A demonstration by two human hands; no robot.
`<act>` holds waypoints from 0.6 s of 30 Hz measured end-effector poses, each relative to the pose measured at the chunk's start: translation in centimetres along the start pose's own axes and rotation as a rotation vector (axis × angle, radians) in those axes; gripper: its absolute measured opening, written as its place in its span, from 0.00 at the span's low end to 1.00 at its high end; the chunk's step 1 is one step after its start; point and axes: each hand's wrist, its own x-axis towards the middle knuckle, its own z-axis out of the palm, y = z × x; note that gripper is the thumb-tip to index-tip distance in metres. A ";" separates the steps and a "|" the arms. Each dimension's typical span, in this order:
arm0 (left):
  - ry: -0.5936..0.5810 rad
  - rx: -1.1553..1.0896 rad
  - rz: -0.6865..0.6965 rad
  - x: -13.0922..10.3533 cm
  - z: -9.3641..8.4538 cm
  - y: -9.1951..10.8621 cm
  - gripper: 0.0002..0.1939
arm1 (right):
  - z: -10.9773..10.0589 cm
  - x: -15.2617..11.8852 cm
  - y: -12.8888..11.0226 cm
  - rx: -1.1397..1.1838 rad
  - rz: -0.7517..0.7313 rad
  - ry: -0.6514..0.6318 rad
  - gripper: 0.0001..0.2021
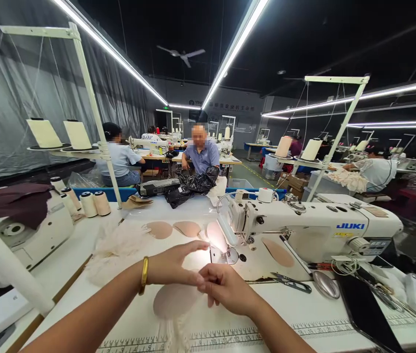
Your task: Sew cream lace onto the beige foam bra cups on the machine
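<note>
With my clock centred where the hands meet, I see a broad white worktable point(296, 309) and, at two o'clock, a white JUKI sewing machine point(310, 228). My left hand point(173, 268) is at nine, thumb and forefinger spread apart; my right hand point(228, 289), at three, has curled fingers touching the left thumb, and I cannot tell whether they pinch anything. A flat black phone point(365, 309) lies between three and four. At eight, just below the left hand, lies a pinkish-beige rounded flat piece point(171, 303). Slim black thread snips point(291, 282) rest at three.
</note>
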 end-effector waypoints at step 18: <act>0.252 1.034 0.620 0.0 0.0 -3.4 0.09 | -2.2 -0.4 0.8 -1.199 -0.667 0.388 0.19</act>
